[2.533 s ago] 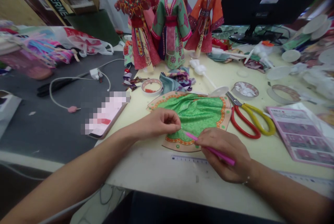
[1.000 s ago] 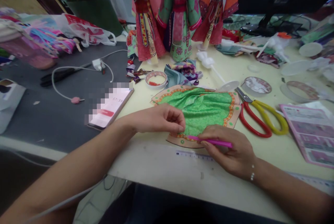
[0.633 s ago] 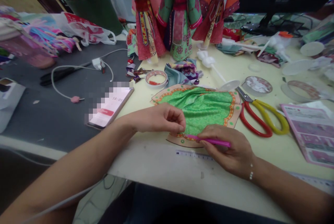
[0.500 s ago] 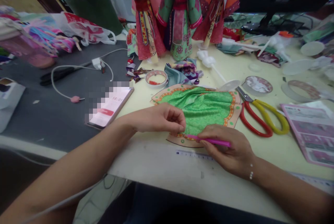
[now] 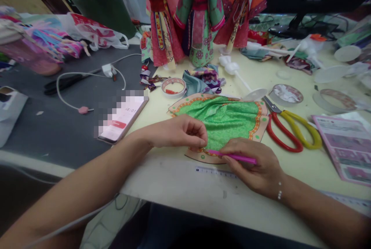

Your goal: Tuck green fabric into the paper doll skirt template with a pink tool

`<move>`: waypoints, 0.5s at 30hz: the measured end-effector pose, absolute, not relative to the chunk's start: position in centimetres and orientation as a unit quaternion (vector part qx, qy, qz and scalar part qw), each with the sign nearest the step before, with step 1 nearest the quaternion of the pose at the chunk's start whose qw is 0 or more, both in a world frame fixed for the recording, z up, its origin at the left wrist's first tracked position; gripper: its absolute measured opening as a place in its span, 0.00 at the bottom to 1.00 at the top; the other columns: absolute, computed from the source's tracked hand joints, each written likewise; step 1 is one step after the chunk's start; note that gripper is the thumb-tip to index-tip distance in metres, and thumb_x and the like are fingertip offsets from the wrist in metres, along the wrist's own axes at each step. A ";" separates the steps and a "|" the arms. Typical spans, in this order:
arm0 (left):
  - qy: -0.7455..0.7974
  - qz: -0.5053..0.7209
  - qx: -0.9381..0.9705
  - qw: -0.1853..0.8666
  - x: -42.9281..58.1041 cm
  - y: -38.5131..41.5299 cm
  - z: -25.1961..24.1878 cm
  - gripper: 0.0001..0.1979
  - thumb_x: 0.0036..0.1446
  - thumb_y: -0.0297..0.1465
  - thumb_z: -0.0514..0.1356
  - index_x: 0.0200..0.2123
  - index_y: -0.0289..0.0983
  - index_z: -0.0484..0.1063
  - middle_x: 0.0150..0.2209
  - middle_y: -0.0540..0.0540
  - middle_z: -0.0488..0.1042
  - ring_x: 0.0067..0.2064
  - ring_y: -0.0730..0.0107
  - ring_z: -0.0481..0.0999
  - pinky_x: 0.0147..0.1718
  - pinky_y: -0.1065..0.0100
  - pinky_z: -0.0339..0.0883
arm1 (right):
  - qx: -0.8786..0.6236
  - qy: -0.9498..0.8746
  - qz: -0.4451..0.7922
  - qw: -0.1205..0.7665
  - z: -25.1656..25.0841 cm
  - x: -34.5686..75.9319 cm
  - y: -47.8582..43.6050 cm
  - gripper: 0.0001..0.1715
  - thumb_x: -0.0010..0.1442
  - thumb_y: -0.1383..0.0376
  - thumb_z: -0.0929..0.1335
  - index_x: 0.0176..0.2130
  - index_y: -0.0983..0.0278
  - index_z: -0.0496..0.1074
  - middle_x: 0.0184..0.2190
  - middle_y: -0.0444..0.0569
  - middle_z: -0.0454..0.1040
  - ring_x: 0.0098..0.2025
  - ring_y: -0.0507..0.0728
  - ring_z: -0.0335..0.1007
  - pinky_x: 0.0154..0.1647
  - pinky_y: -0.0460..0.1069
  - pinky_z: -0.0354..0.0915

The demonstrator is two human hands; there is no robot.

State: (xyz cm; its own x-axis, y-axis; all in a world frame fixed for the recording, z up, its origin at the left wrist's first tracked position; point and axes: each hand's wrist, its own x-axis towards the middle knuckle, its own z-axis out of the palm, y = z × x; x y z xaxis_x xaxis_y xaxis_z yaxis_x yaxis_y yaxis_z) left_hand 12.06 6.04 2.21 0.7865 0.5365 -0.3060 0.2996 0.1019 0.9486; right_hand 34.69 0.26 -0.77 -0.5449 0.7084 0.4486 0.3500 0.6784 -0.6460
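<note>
A green patterned cloth (image 5: 232, 119) with an orange and beige border lies gathered on the table in front of me. My left hand (image 5: 185, 131) is closed in a pinch at the cloth's near left edge; whatever lies between its fingertips is too small to make out. In my right hand (image 5: 252, 160) I grip a slim pink pen-like tool (image 5: 240, 158), its tip pointing left at the border close to my left fingertips. A clear ruler (image 5: 216, 171) lies just below the cloth, partly under my right hand.
Red and yellow-handled scissors (image 5: 290, 133) lie right of the cloth. Behind it are a tape roll (image 5: 174, 87), a white doll stand (image 5: 255, 94) and several dressed dolls (image 5: 199, 21). A phone (image 5: 123, 119) rests by my left forearm. A pink printed packet (image 5: 344, 148) lies at right.
Almost nothing differs. Both hands stay in place over the cloth's near edge, with only a very slight shift of the left fingers and the pink tool.
</note>
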 end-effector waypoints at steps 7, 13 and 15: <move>0.322 0.117 0.648 0.680 12.4 5.9 2.3 0.06 0.53 0.30 0.60 0.31 0.32 0.70 0.26 0.49 0.71 0.28 0.77 0.69 0.28 0.75 0.63 | -0.307 -0.847 0.243 0.360 -0.9 34.8 0.2 0.08 0.56 0.71 0.64 0.37 0.63 0.70 0.26 0.47 0.73 0.28 0.53 0.69 0.29 0.49 0.64; 0.316 0.105 0.648 0.685 12.3 6.0 1.9 0.06 0.54 0.30 0.60 0.31 0.32 0.71 0.26 0.50 0.71 0.28 0.78 0.69 0.29 0.76 0.62 | -0.301 -0.844 0.251 0.367 -1.0 34.8 0.2 0.09 0.55 0.73 0.65 0.38 0.65 0.70 0.27 0.48 0.72 0.29 0.53 0.69 0.29 0.49 0.64; 0.316 0.104 0.649 0.684 12.3 6.0 1.8 0.06 0.54 0.30 0.60 0.31 0.32 0.71 0.26 0.50 0.71 0.28 0.78 0.69 0.29 0.76 0.62 | -0.297 -0.844 0.255 0.367 -1.0 34.8 0.2 0.10 0.54 0.73 0.65 0.38 0.64 0.70 0.27 0.48 0.72 0.29 0.53 0.68 0.29 0.49 0.65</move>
State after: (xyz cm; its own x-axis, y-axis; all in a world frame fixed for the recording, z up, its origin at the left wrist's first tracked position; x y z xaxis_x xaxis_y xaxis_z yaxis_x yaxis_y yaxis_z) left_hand 12.26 6.00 1.83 0.7793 0.5517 -0.2972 0.2678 0.1356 0.9539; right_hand 34.81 0.22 -1.00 -0.5543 0.6890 0.4669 0.3152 0.6930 -0.6483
